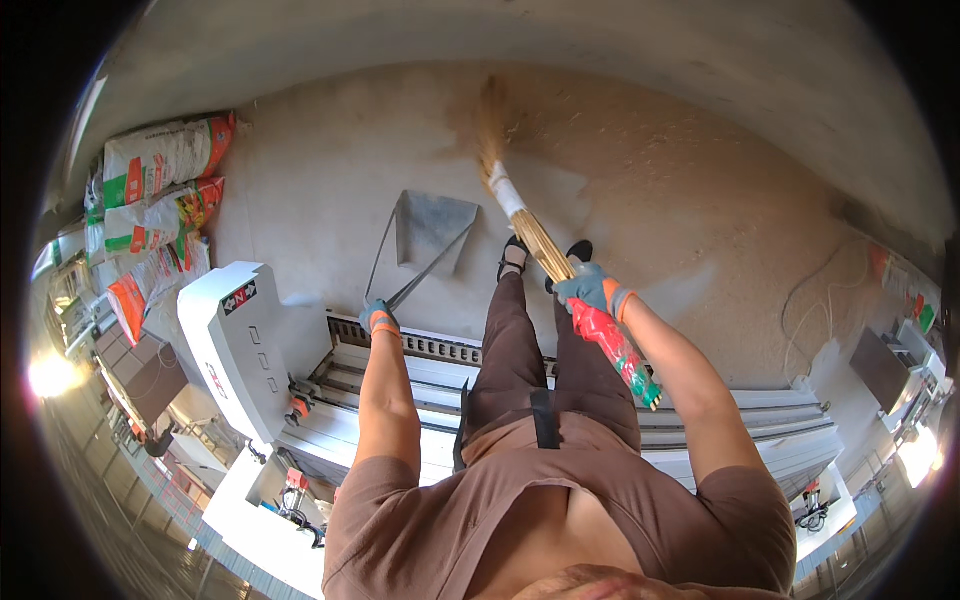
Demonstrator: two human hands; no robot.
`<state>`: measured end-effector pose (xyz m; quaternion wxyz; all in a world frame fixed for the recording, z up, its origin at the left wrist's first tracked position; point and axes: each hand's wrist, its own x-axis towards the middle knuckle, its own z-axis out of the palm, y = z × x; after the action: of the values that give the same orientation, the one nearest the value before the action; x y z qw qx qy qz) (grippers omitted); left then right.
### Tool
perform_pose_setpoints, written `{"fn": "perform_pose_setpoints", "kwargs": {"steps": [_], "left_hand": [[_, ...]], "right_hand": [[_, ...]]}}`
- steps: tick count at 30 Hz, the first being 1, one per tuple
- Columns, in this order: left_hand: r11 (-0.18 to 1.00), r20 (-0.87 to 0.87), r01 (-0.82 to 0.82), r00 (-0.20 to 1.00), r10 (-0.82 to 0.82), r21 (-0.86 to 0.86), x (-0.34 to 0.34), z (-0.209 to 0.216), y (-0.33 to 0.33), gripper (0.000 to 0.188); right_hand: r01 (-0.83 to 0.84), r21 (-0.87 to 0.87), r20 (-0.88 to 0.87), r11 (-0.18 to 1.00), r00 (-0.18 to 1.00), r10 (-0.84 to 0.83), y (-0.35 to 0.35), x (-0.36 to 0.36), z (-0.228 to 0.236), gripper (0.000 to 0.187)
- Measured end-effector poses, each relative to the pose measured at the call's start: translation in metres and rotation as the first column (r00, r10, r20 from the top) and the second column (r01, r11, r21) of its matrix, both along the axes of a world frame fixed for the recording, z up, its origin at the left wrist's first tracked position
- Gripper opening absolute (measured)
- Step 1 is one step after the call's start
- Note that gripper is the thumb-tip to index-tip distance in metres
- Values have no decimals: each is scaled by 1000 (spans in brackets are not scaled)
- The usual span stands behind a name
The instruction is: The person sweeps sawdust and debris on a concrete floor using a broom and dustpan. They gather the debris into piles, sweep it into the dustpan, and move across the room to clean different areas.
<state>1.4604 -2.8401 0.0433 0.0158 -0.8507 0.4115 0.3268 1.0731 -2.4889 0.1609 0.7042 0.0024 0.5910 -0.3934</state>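
Observation:
In a grey glove with an orange cuff, my left hand (380, 318) is closed round the handle of a grey metal dustpan (432, 232). The pan rests on or just over the floor to the left of my feet. My right hand (592, 287), gloved the same way, grips a straw broom (538, 240) partway along its stick. White wrapping binds the broom's lower part, and red and green plastic covers its upper end. Its bristles (490, 125) reach the dusty floor near the wall and look smeared by motion.
Brown dust and bits of debris (650, 150) cover the floor ahead and to the right. Stacked printed sacks (160, 190) stand at the left. A long white machine (240, 350) with rails is close behind me. A thin cable (800, 300) lies at the right.

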Motion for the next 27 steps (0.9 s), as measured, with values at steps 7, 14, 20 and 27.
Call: {"fn": "perform_pose_setpoints", "kwargs": {"steps": [7, 14, 20, 27], "left_hand": [[798, 513, 532, 787, -343, -282, -134, 32, 41, 85], [790, -779, 215, -153, 608, 574, -258, -7, 7, 44], [814, -824, 148, 3, 567, 561, -287, -64, -21, 35], [948, -939, 69, 180, 294, 310, -283, -80, 18, 38]], "right_hand": [[-91, -196, -57, 976, 995, 81, -132, -2, -52, 33], [46, -299, 134, 953, 991, -5, -262, -12, -67, 41], [107, -134, -158, 985, 979, -127, -280, -27, -112, 60], [-222, 130, -643, 966, 722, 253, -240, -39, -90, 50]]}}
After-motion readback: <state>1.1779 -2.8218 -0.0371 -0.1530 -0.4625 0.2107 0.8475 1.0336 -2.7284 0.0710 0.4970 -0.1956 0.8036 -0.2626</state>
